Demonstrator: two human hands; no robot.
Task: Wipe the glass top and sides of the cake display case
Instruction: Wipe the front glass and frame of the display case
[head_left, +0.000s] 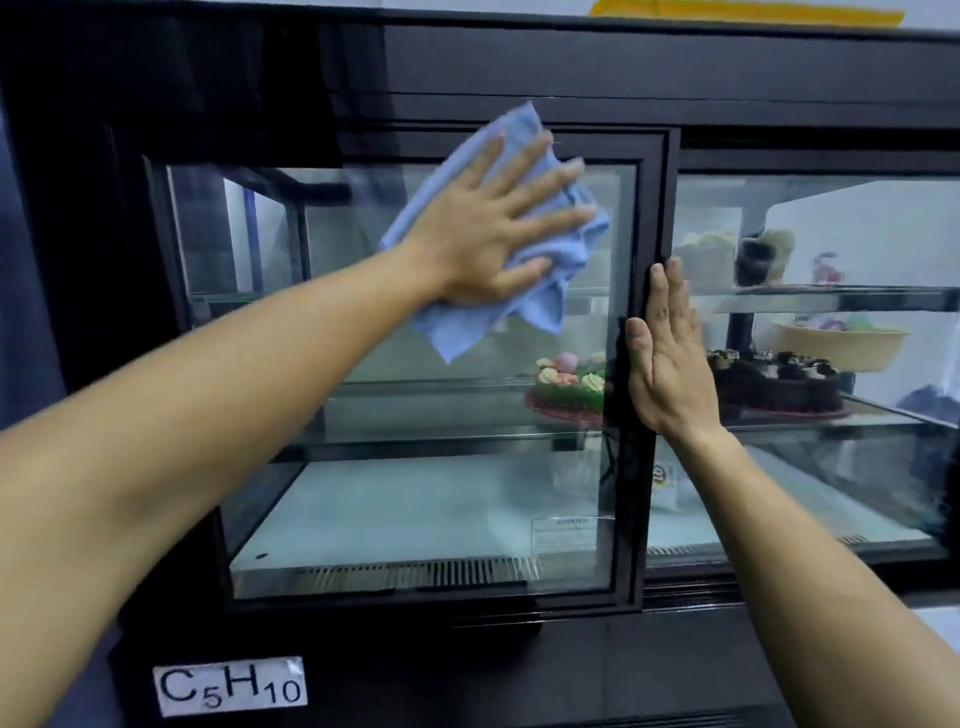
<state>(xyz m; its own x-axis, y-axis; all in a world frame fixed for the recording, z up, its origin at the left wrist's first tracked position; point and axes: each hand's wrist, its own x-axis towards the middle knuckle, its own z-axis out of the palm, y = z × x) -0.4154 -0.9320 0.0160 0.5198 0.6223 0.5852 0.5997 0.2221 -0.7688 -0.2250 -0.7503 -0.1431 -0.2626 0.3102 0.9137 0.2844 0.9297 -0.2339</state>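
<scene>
Your left hand (488, 228) lies flat with the fingers spread, pressing a blue microfibre cloth (545, 244) against the upper part of the left sliding glass door (415, 467) of the cake display case (519, 67). It does not grip the cloth, only pins it to the pane; a loose corner hangs below your palm. Your right hand (670, 358) is also flat and holds nothing, its straight fingers resting on the black vertical door frame (631, 519) where the two doors overlap, apparently to steady the panel.

To do this pass well, keep that brace on the frame so the door does not slide under pressure. Fold the hanging corner under your palm, or it will likely drag streaks. Work from the top edge downward in overlapping strokes and run right into the corners by the frame.

Behind the glass sit a green-and-pink decorated cake (571, 387) and, to the right, a chocolate cake (779, 382), with a beige bowl (841, 345) behind it. A white label reading C5H10 (230, 686) is stuck on the case's lower panel.
</scene>
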